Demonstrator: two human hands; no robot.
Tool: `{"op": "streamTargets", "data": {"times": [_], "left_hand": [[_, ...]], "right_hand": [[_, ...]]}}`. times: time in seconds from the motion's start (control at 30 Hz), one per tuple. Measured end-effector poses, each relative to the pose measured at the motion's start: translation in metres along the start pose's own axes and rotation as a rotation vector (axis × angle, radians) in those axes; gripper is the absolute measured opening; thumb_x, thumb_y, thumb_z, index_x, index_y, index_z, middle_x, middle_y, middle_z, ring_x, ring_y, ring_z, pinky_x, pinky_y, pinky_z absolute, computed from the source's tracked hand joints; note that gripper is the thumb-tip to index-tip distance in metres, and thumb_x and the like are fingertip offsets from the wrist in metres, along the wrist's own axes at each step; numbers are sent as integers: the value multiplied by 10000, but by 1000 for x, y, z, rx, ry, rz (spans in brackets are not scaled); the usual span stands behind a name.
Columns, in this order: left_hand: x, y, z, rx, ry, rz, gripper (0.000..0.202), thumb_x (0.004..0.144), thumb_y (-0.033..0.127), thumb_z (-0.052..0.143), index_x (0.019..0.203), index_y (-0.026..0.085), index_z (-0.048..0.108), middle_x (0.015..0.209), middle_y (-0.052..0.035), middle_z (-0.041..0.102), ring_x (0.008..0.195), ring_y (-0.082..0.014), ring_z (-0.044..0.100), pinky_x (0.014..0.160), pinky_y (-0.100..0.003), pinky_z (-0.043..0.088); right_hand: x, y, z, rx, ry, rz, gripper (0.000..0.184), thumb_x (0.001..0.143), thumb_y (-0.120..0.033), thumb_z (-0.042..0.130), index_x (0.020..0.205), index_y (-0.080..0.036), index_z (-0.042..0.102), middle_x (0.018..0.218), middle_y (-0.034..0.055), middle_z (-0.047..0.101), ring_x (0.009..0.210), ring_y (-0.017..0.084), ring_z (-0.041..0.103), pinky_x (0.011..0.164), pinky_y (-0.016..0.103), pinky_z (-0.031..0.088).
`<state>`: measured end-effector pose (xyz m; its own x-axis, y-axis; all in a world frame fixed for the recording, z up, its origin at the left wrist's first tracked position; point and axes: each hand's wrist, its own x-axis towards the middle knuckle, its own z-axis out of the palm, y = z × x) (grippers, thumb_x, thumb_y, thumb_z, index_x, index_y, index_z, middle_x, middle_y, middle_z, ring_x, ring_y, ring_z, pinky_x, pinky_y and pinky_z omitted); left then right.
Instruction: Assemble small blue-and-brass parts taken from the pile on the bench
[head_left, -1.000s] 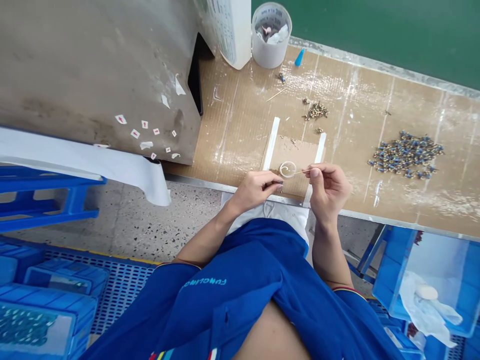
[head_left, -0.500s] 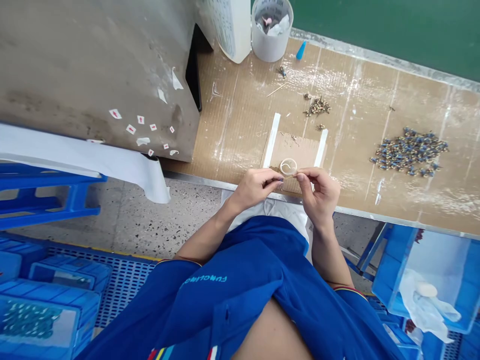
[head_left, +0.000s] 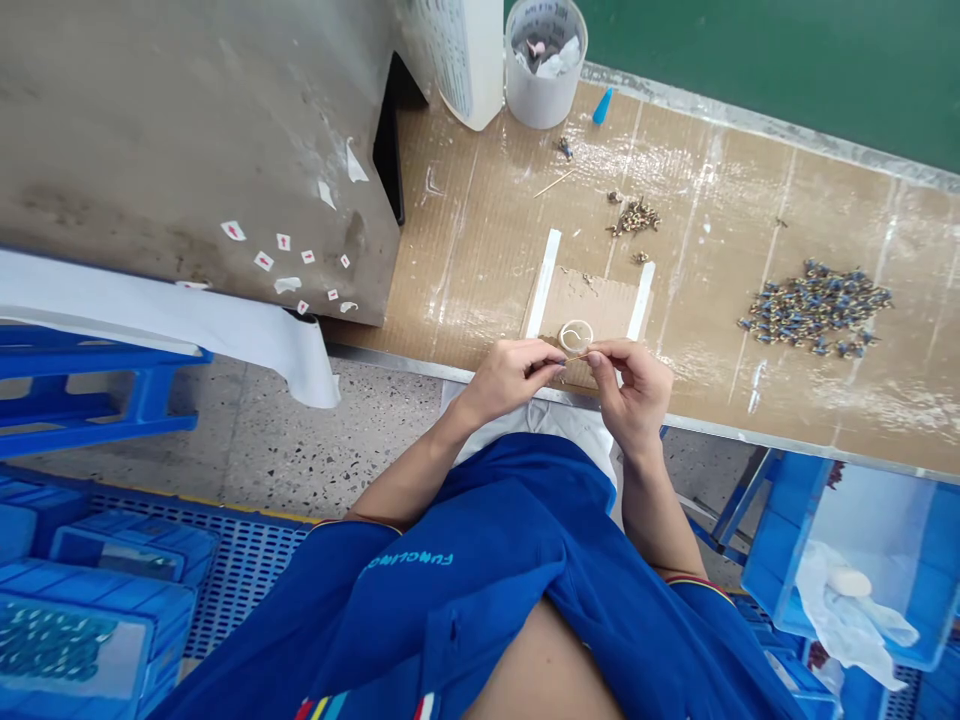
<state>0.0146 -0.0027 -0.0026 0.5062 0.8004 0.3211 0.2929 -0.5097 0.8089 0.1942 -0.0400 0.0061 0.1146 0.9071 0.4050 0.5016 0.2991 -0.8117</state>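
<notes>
Two hands close together | right hand [head_left: 631, 388] pinching thin stick [head_left: 579, 356] | left hand [head_left: 510, 382] grip hidden | taped-down cardboard pad [head_left: 581, 302] at 12 o'clock, kept steady underneath

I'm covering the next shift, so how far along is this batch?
Hard to be sure. The small brass heap may be finished pieces. In hand: the right hand pinches a thin stick toward the left hand, beside a clear ring on the cardboard pad. Left, probably: the much larger heap of blue-and-brass parts.

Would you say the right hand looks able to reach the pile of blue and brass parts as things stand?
Probably yes: the right hand has only flat cardboard covering between it and the pile.
</notes>
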Motion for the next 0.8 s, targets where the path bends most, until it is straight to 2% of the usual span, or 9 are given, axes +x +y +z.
{"op": "streamTargets", "data": {"times": [0.27,0.4,0.5,0.7,0.8], "left_hand": [[1,1,-1,-52,-22,-59,95,921,129,639,944,102,727,872,-53,737,723,-92,655,674,-194,486],[0,1,-1,-101,-5,-94,96,909,144,658,940,103,738,849,-48,737,680,-84,645,618,-179,470],[0,1,-2,-161,-10,-123,100,903,154,661,937,104,741,812,-38,728,647,-75,634,566,-155,454],[2,3,-3,-183,9,-80,66,885,100,656,895,106,722,779,-18,710,620,-45,599,539,-115,423],[1,3,-4,-161,10,-72,57,887,103,657,886,103,714,781,-20,706,604,-40,571,546,-121,417]], "right_hand": [[0,-3,-1,56,-39,94,213,922,-346,609,858,-166,703,804,38,711,686,69,653,640,190,531],[4,3,-3,158,90,115,182,917,-332,620,888,-165,686,826,33,700,723,67,657,658,194,532],[13,9,-3,166,161,47,148,913,-296,623,864,-166,672,835,32,685,800,72,659,705,203,527],[17,14,8,-27,58,-12,216,927,-326,595,821,-166,694,836,45,656,800,77,603,709,221,495],[16,17,7,-23,11,8,221,930,-361,592,961,-180,715,896,47,655,807,71,601,711,210,499]]}}
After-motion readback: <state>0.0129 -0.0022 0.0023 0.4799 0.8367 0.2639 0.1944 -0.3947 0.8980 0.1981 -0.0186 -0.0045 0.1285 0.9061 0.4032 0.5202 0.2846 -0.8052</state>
